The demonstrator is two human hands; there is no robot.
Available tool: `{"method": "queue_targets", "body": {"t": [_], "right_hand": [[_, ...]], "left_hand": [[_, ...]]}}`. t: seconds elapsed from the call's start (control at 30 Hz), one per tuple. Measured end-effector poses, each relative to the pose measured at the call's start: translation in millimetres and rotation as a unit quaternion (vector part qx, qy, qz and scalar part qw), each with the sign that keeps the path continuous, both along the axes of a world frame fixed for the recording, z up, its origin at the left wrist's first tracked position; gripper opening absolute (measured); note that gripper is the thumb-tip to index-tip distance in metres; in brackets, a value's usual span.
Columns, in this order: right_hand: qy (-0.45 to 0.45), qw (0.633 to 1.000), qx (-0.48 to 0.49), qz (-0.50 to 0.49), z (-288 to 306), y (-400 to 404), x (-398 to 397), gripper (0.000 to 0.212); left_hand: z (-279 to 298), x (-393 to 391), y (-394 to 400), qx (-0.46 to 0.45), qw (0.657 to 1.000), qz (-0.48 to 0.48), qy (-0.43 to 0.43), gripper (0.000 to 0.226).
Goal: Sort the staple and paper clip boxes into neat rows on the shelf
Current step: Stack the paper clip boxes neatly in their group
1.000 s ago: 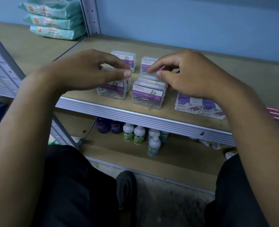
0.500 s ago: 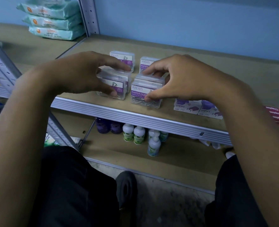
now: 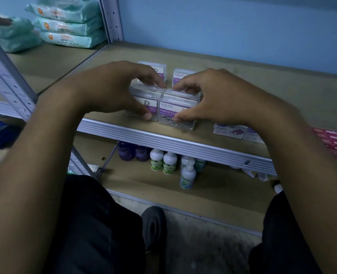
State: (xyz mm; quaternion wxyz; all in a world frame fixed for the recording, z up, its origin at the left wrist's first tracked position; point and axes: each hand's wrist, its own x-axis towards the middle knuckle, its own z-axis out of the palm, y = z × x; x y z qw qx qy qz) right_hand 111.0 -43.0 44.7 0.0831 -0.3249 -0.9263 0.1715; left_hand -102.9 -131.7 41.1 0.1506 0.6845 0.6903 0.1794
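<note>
Clear paper clip boxes with purple labels stand in two short stacks near the front edge of the shelf (image 3: pixel 282 91). My left hand (image 3: pixel 112 89) clasps the left stack (image 3: pixel 145 99), thumb on its front and fingers over its back. My right hand (image 3: pixel 221 97) grips the right stack (image 3: pixel 175 111) the same way. The two stacks touch side by side. Two more paper clip boxes (image 3: pixel 180 75) stand behind them, partly hidden by my fingers. White and purple staple boxes (image 3: pixel 230 131) lie to the right, under my right wrist.
Red packets (image 3: pixel 335 141) lie at the shelf's right edge. Teal wipe packs (image 3: pixel 68 26) are stacked on the neighbouring shelf at back left, beyond a metal upright (image 3: pixel 112 18). Small bottles (image 3: pixel 169 163) stand on the lower shelf. My knees are below.
Both hands dropped from the rear boxes to the front stacks and took hold of them. The two stacks have been pushed together and now touch.
</note>
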Motion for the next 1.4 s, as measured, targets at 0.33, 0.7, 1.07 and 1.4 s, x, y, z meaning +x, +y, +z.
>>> {"method": "queue_targets", "body": {"t": [0.33, 0.7, 1.07, 1.4], "right_hand": [[0.109, 0.993, -0.04, -0.018, 11.0, 3.2, 12.2, 0.061], [0.176, 0.981, 0.063, -0.061, -13.7, 45.0, 3.1, 0.042], [0.141, 0.986, 0.06, -0.067, -25.8, 53.8, -5.1, 0.037], [0.185, 0.976, 0.06, -0.101, -29.8, 52.0, -5.0, 0.027]], "left_hand": [[8.3, 0.5, -2.0, 0.078, 0.994, 0.02, -0.076, 0.057], [-5.1, -22.4, 50.7, 0.183, 0.976, 0.101, -0.061, 0.044], [-18.3, -32.8, 68.9, 0.119, 0.981, 0.097, -0.115, 0.034], [-22.2, -36.6, 70.9, 0.139, 0.973, 0.08, -0.164, 0.022]]}}
